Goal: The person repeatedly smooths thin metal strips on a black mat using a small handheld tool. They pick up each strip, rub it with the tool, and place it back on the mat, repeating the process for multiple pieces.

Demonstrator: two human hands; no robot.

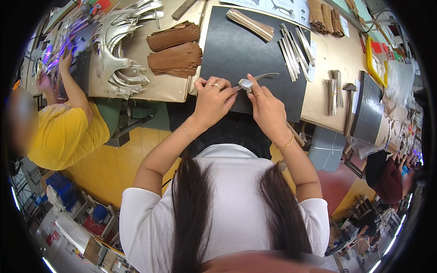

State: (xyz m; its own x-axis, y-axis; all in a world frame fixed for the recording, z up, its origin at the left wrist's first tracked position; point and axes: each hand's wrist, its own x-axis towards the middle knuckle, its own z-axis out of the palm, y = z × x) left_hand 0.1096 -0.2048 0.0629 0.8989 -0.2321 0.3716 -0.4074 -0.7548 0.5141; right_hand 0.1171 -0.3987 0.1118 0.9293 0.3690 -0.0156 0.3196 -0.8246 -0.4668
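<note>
Between my hands, over the front of a black mat (227,50), is a small strap piece with a silvery, squarish end (246,84). A thin curved strip (267,74) sticks out to the right beyond my fingers, and seems part of the same piece. My left hand (214,96) pinches its left end between thumb and fingers. My right hand (267,107) is closed on its right side, forefinger along the top. Fingers hide much of the piece, so its exact kind is unclear. Silver strips (287,52) lie fanned farther back on the mat.
Left are brown strip stacks (175,59) and a heap of silver cut straps (114,59). A pale strip bundle (250,23) lies at the back. Right are tied strips (332,95), a hammer (349,102) and a yellow tray (375,63). A co-worker in yellow (68,132) works at left.
</note>
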